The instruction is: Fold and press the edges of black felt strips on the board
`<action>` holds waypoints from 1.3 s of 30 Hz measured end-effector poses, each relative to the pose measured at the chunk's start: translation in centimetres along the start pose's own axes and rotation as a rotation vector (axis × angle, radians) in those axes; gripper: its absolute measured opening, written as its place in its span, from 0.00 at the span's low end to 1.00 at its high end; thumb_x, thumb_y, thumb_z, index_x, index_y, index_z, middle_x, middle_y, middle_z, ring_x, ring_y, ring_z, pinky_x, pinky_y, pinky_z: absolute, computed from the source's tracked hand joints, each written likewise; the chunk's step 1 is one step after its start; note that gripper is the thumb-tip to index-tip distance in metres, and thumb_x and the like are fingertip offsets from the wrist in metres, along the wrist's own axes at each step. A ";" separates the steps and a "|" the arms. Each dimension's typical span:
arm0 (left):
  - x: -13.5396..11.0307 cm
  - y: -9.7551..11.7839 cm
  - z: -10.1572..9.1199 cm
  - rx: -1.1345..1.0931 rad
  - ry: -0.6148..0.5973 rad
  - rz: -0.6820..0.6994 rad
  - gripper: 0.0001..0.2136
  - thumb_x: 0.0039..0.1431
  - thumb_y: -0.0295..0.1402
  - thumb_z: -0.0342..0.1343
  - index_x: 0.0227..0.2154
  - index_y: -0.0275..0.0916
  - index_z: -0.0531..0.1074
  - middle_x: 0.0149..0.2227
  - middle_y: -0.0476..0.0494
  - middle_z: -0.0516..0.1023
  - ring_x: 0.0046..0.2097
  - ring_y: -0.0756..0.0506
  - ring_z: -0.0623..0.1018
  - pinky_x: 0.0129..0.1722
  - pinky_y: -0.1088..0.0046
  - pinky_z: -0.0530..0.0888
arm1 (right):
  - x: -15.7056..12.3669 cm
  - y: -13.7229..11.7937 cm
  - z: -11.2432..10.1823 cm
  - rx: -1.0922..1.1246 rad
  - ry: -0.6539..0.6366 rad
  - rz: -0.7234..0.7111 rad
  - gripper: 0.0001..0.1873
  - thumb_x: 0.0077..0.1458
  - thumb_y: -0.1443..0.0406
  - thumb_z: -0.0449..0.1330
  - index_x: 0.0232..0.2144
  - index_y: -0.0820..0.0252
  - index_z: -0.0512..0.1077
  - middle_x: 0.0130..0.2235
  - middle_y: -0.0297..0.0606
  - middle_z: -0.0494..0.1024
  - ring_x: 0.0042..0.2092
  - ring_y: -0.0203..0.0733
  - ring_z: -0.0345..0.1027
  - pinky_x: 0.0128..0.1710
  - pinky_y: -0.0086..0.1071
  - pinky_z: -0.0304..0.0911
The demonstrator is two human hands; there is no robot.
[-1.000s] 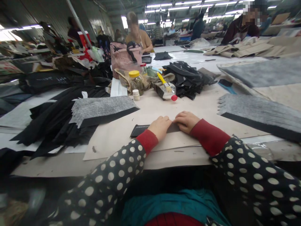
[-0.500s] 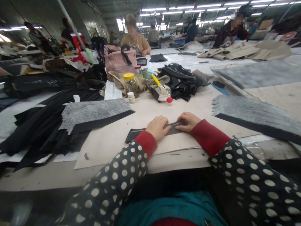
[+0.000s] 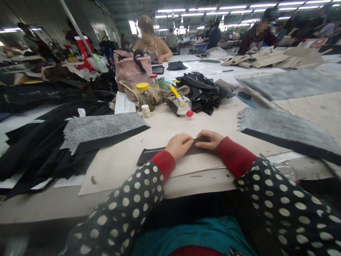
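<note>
A long narrow black fabric strip (image 3: 149, 154) lies across the beige work board (image 3: 165, 128) in front of me. My left hand (image 3: 179, 145) curls over the middle of the strip, fingers closed and pinching its upper edge. My right hand (image 3: 209, 139) pinches the same edge just to the right, fingertips almost meeting those of the left. The strip's upper edge is lifted slightly between the two hands. Its right end is hidden under my right hand and red cuff.
A fan of grey-and-black strips (image 3: 103, 128) lies to the left, another grey stack (image 3: 287, 131) to the right. Behind stand a yellow-lidded jar (image 3: 145, 94), a small white pot (image 3: 145, 111), a glue bottle with brush (image 3: 181, 104) and a black fabric pile (image 3: 202, 90). Other people work at the far tables.
Both hands went from pressing flat on the strip to pinching and lifting its upper edge. The view shifted slightly to the right.
</note>
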State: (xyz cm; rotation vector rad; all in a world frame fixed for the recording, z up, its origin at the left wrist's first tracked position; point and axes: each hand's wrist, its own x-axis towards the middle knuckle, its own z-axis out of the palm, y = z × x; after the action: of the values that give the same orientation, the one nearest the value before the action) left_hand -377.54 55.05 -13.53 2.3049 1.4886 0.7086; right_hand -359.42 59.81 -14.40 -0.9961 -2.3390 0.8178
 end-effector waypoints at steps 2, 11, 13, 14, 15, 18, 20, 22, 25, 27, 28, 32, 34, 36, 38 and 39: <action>-0.1 0.1 -0.1 -0.039 0.015 -0.006 0.09 0.54 0.33 0.45 0.28 0.39 0.71 0.30 0.49 0.72 0.35 0.49 0.69 0.37 0.74 0.66 | -0.1 -0.5 -0.2 0.043 0.004 0.036 0.17 0.44 0.53 0.54 0.28 0.62 0.67 0.25 0.33 0.67 0.27 0.33 0.58 0.25 0.27 0.56; 0.1 0.1 -0.6 -0.154 0.032 0.010 0.08 0.52 0.32 0.47 0.25 0.37 0.70 0.27 0.49 0.71 0.33 0.50 0.69 0.34 0.76 0.66 | 0.2 -0.7 -0.3 0.134 0.060 0.070 0.16 0.45 0.55 0.52 0.19 0.63 0.65 0.19 0.31 0.61 0.23 0.31 0.54 0.22 0.27 0.52; 0.1 -0.4 -1.0 -0.194 -0.046 -0.024 0.09 0.52 0.33 0.46 0.26 0.37 0.70 0.28 0.49 0.72 0.33 0.50 0.70 0.34 0.76 0.66 | 0.3 -0.2 -0.3 0.135 0.074 0.086 0.17 0.45 0.55 0.52 0.19 0.63 0.65 0.18 0.31 0.61 0.23 0.31 0.54 0.22 0.27 0.52; 0.1 -0.8 -1.3 -0.213 -0.087 -0.050 0.10 0.52 0.34 0.46 0.27 0.37 0.71 0.28 0.49 0.72 0.33 0.50 0.70 0.34 0.76 0.67 | 0.3 0.0 -0.4 0.134 0.093 0.100 0.17 0.45 0.54 0.52 0.19 0.63 0.65 0.19 0.31 0.61 0.23 0.32 0.54 0.22 0.27 0.52; 0.1 -1.2 -1.7 -0.227 -0.121 -0.076 0.11 0.52 0.35 0.46 0.28 0.37 0.71 0.29 0.49 0.73 0.32 0.50 0.70 0.34 0.77 0.67 | 0.3 0.2 -0.5 0.129 0.115 0.111 0.17 0.45 0.54 0.51 0.20 0.63 0.65 0.19 0.31 0.62 0.23 0.32 0.55 0.23 0.27 0.53; -0.2 -2.5 -3.2 -0.213 -0.171 -0.130 0.12 0.52 0.37 0.46 0.28 0.36 0.71 0.29 0.50 0.74 0.33 0.50 0.71 0.34 0.77 0.67 | 0.3 0.7 -1.2 0.054 0.182 0.103 0.17 0.46 0.54 0.50 0.21 0.62 0.65 0.21 0.33 0.64 0.25 0.34 0.57 0.25 0.29 0.55; -0.5 -3.4 -4.2 -0.169 -0.188 -0.152 0.12 0.51 0.37 0.46 0.28 0.37 0.72 0.29 0.50 0.74 0.33 0.49 0.71 0.34 0.77 0.66 | 0.3 1.0 -1.8 -0.027 0.215 0.071 0.16 0.46 0.55 0.49 0.21 0.62 0.65 0.22 0.35 0.66 0.27 0.35 0.59 0.28 0.30 0.56; -0.8 -4.2 -5.0 -0.119 -0.200 -0.183 0.12 0.50 0.38 0.46 0.28 0.37 0.72 0.28 0.50 0.74 0.32 0.49 0.71 0.33 0.77 0.66 | 0.4 1.5 -2.3 -0.095 0.253 0.052 0.16 0.46 0.56 0.48 0.21 0.62 0.65 0.23 0.36 0.67 0.28 0.36 0.59 0.30 0.31 0.57; -1.2 -5.2 -6.2 -0.087 -0.203 -0.244 0.13 0.49 0.39 0.47 0.28 0.37 0.73 0.27 0.50 0.74 0.31 0.49 0.71 0.31 0.77 0.65 | 0.4 2.5 -3.0 -0.172 0.317 0.084 0.16 0.47 0.56 0.47 0.21 0.61 0.64 0.23 0.36 0.66 0.27 0.36 0.59 0.29 0.31 0.57; -1.3 -5.6 -6.8 -0.128 -0.196 -0.276 0.14 0.48 0.42 0.48 0.28 0.37 0.73 0.26 0.50 0.74 0.30 0.49 0.70 0.31 0.77 0.65 | 0.3 3.3 -3.4 -0.201 0.353 0.127 0.16 0.47 0.55 0.47 0.20 0.61 0.64 0.22 0.35 0.65 0.26 0.36 0.59 0.28 0.30 0.57; -1.4 -5.7 -7.1 -0.166 -0.183 -0.298 0.16 0.49 0.43 0.47 0.28 0.36 0.73 0.26 0.50 0.73 0.30 0.49 0.70 0.31 0.77 0.65 | 0.3 3.7 -3.6 -0.207 0.363 0.145 0.16 0.47 0.54 0.47 0.21 0.60 0.63 0.21 0.35 0.64 0.26 0.36 0.58 0.27 0.30 0.56; -1.3 -6.0 -7.6 -0.361 -0.108 -0.465 0.24 0.50 0.50 0.41 0.29 0.35 0.72 0.27 0.47 0.72 0.29 0.50 0.69 0.25 0.78 0.64 | 0.2 4.7 -4.0 -0.204 0.339 0.183 0.17 0.46 0.53 0.46 0.22 0.60 0.64 0.21 0.34 0.64 0.25 0.36 0.58 0.25 0.29 0.55; -1.3 -6.3 -7.7 -0.430 -0.093 -0.522 0.25 0.50 0.51 0.41 0.29 0.34 0.72 0.27 0.46 0.71 0.28 0.50 0.68 0.22 0.79 0.63 | 0.2 4.7 -3.9 -0.204 0.338 0.201 0.17 0.46 0.53 0.47 0.22 0.60 0.65 0.21 0.34 0.65 0.25 0.36 0.58 0.25 0.29 0.55; -1.4 -6.6 -7.6 -0.457 -0.104 -0.530 0.23 0.49 0.50 0.44 0.29 0.34 0.72 0.24 0.46 0.70 0.26 0.51 0.67 0.20 0.79 0.62 | 0.1 4.4 -3.8 -0.194 0.354 0.223 0.17 0.46 0.53 0.47 0.22 0.60 0.65 0.21 0.35 0.65 0.26 0.36 0.58 0.26 0.30 0.56; -1.6 -7.0 -7.4 -0.461 -0.144 -0.504 0.20 0.47 0.49 0.48 0.28 0.34 0.71 0.21 0.49 0.68 0.23 0.52 0.67 0.20 0.79 0.62 | 0.0 4.1 -3.6 -0.171 0.368 0.243 0.18 0.46 0.53 0.46 0.22 0.60 0.65 0.22 0.35 0.65 0.26 0.37 0.59 0.27 0.30 0.56; -1.7 -7.1 -7.3 -0.458 -0.162 -0.487 0.19 0.46 0.48 0.49 0.28 0.34 0.71 0.20 0.50 0.67 0.22 0.52 0.66 0.20 0.79 0.62 | 0.0 3.9 -3.6 -0.158 0.370 0.249 0.18 0.46 0.52 0.46 0.22 0.60 0.65 0.22 0.34 0.65 0.26 0.37 0.59 0.27 0.30 0.56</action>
State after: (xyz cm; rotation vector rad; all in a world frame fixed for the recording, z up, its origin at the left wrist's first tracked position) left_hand -387.56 56.41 -11.46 1.5455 1.5329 0.6215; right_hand -355.31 63.18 -14.49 -1.3959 -2.0098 0.4866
